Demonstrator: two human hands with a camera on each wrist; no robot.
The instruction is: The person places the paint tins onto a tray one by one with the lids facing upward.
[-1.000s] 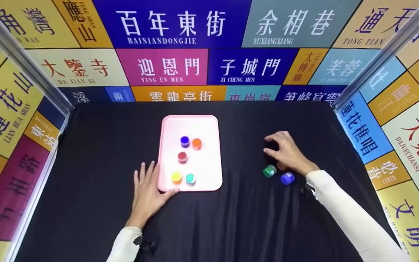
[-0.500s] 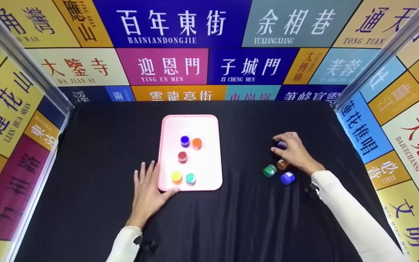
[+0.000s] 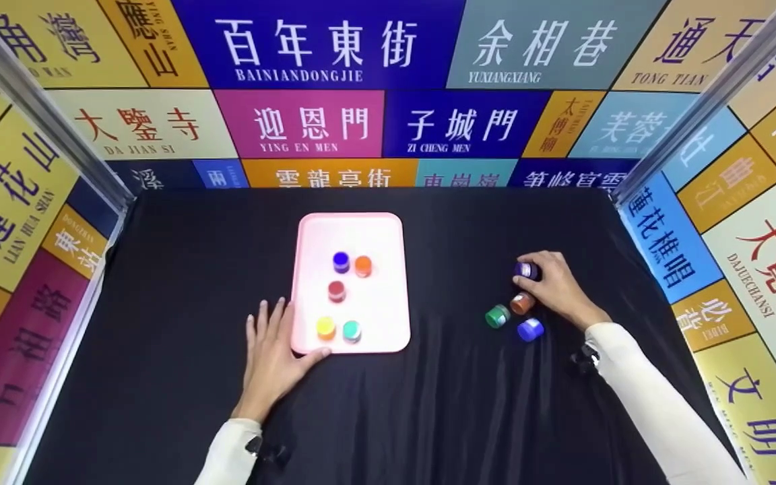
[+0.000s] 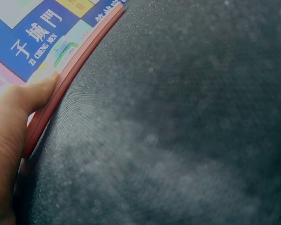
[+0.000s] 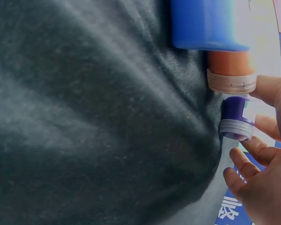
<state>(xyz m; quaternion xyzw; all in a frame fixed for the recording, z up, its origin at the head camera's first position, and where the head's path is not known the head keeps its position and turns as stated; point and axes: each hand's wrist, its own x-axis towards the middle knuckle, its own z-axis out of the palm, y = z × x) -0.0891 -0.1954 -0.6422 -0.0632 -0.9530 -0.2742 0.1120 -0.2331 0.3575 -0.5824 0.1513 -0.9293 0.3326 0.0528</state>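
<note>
On the right side of the black cloth [image 3: 448, 269], a right hand [image 3: 558, 286] pinches a purple jar [image 3: 527, 270] between thumb and forefinger; the right wrist view shows the other fingers lying loosely bent past it. Purple jar is the farthest of a loose group of four. Brown-orange jar [image 3: 521, 303] just beside it, nearer the person; green jar [image 3: 498, 316] to the left of that one, blue jar [image 3: 531, 329] nearest the person. Can't tell if these touch each other. In the right wrist view, blue jar is large and partly covers the brown-orange one.

Pink tray [image 3: 381, 303] left of the group, well apart from it. Left hand [image 3: 272, 364] at its near left corner: fingers straight along the outside of the left edge, thumb laid over the near rim; left wrist view also has the thumb on the rim.

Five jars on the tray: dark blue jar [image 3: 341, 262] and orange jar [image 3: 363, 266] side by side, red jar [image 3: 337, 291] below them, yellow jar [image 3: 325, 328] and teal jar [image 3: 351, 331] by the near edge. White sleeves [image 3: 657, 391] on both arms. Colourful sign wall [image 3: 320, 44] behind, metal posts [image 3: 698, 94] at its corners.
</note>
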